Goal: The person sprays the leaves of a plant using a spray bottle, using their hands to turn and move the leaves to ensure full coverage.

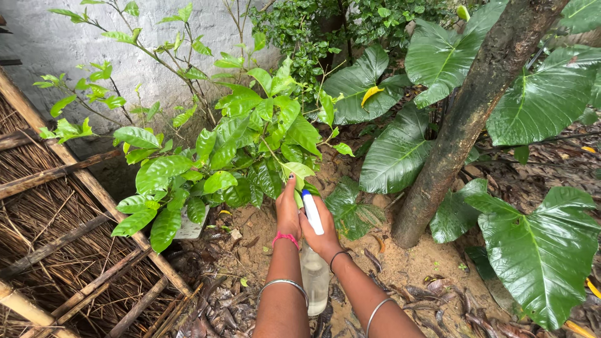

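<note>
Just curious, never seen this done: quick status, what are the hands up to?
Right hand shut on spray bottle. Left hand touching a leaf on the shrub. Tree trunk beside, not blocking.

Spray bottle (313, 275) base behind forearms
</note>
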